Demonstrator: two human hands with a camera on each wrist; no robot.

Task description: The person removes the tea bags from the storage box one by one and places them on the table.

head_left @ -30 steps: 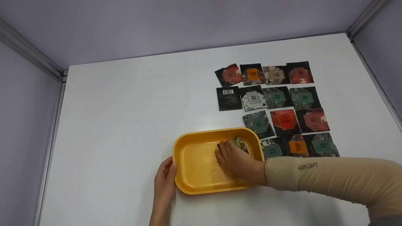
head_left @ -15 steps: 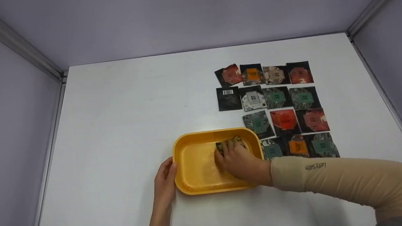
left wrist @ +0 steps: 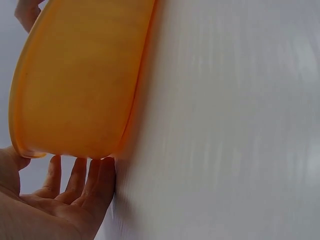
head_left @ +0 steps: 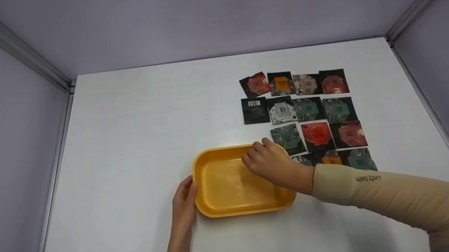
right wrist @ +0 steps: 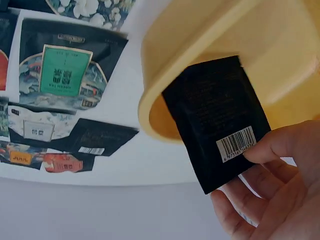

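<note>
My right hand (head_left: 267, 160) pinches a black tea sachet (right wrist: 220, 120) by its lower edge, thumb beside the barcode. In the right wrist view the sachet overlaps the rim of the yellow tray (right wrist: 165, 75); in the head view the hand hides it. My left hand (head_left: 185, 196) touches the left end of the yellow tray (head_left: 229, 211). Its fingertips rest against the outer wall in the left wrist view, with the thumb near the rim. No sachet shows in the visible part of the tray's floor.
Right of and behind the tray, several tea sachets lie in rows on the white table (head_left: 138, 119). A sachet with a green label (head_left: 287, 137) lies close to the tray's far right corner. One black sachet (head_left: 255, 110) shows its barcode. Grey walls (head_left: 218, 21) stand around the table.
My right hand has picked up the sachet from the tray floor and lifted it toward the tray's far right rim. The left hand and the tray have stayed put.
</note>
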